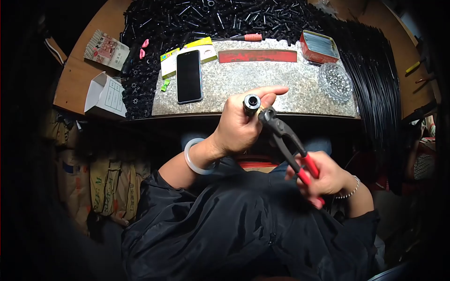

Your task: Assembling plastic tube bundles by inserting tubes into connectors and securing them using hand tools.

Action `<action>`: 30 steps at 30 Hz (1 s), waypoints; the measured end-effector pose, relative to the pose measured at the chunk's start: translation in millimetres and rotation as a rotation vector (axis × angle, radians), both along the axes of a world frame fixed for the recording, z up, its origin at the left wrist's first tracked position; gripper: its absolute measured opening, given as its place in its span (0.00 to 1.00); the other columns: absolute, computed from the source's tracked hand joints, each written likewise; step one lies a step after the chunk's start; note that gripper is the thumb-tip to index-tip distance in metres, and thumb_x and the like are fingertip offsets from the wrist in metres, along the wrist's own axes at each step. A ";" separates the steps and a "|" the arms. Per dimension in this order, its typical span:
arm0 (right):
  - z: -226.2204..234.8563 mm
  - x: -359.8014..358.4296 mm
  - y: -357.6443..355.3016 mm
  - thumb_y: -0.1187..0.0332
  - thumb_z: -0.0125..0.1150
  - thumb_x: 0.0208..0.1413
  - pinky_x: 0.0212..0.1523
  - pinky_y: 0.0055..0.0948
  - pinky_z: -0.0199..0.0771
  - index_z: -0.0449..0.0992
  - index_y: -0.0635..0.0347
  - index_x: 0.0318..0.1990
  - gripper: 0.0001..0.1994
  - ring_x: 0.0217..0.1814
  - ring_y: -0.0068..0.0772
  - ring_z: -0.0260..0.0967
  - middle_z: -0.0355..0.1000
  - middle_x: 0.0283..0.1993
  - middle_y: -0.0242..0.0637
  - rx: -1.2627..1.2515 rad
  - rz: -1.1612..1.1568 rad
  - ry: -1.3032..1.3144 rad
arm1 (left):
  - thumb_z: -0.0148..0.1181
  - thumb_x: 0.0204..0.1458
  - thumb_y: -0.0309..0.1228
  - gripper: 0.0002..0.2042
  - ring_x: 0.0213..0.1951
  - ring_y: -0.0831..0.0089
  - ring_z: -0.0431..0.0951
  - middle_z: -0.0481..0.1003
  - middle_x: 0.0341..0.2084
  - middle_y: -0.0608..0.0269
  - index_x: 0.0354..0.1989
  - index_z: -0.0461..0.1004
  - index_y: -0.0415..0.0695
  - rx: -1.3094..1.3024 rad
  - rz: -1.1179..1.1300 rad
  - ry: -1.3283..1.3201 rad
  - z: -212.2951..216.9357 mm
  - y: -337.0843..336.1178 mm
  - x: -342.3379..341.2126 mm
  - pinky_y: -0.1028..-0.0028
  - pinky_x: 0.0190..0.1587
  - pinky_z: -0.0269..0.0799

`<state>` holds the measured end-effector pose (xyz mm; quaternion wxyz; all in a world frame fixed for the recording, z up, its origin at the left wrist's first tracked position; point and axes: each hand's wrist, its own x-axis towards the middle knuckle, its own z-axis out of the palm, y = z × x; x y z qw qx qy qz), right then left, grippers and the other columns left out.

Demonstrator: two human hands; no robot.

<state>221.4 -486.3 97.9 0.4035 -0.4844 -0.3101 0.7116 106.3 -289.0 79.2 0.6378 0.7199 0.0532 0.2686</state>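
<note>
My left hand (236, 122) is closed around a black tube-like part (251, 105) with a silver ring at its end. The index finger points out to the right, and the grip hides most of the part. In my right hand (329, 173) are end-cutting pincers (284, 132) with dark jaws and red handles. Their jaws sit right beside the tube part, near my left thumb. Whether the jaws touch the part or bite on something small there, I cannot make out. Both hands are in front of the table's near edge, over my lap.
On the speckled tabletop (262, 86) are a phone (189, 77), a red strip (258, 55), a glass ashtray (335, 82) and a red tin (319, 46). A heap of black parts (225, 18) lines the back. Long black rods (375, 79) hang over the right side; a white box (106, 96) stands left.
</note>
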 end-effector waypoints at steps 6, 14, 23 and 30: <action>-3.8 -2.4 7.5 0.70 0.54 0.55 0.52 0.30 0.65 0.48 0.63 0.65 0.32 0.49 0.39 0.67 0.66 0.49 0.49 0.377 -0.051 -0.827 | 0.46 0.60 0.32 0.14 0.17 0.93 0.52 0.58 0.12 0.83 0.45 0.74 0.36 -0.012 0.043 -0.008 -12.6 -0.2 2.4 0.84 0.18 0.44; -0.1 10.7 11.3 0.71 0.45 0.60 0.51 0.29 0.65 0.52 0.60 0.64 0.24 0.47 0.37 0.68 0.66 0.52 0.47 0.329 -0.030 -0.720 | 0.47 0.60 0.30 0.13 0.19 0.92 0.55 0.61 0.14 0.81 0.45 0.74 0.36 0.042 0.095 0.000 -10.4 -1.9 3.6 0.84 0.20 0.47; -43.1 -3.2 13.3 0.65 0.54 0.58 0.22 0.26 0.58 0.63 0.63 0.25 0.14 0.20 0.21 0.52 0.58 0.17 0.34 0.313 -0.368 -0.630 | 0.46 0.60 0.30 0.13 0.18 0.92 0.54 0.62 0.15 0.80 0.45 0.74 0.35 -0.005 0.126 -0.053 -21.9 -7.8 15.3 0.85 0.19 0.47; -53.1 124.1 17.8 0.76 0.54 0.46 0.31 0.33 0.65 0.70 0.63 0.32 0.04 0.29 0.42 0.69 0.70 0.26 0.46 0.125 -0.579 -1.648 | 0.43 0.62 0.33 0.15 0.12 0.91 0.51 0.55 0.09 0.81 0.47 0.71 0.33 0.037 0.184 -0.011 -13.7 3.3 2.1 0.85 0.15 0.46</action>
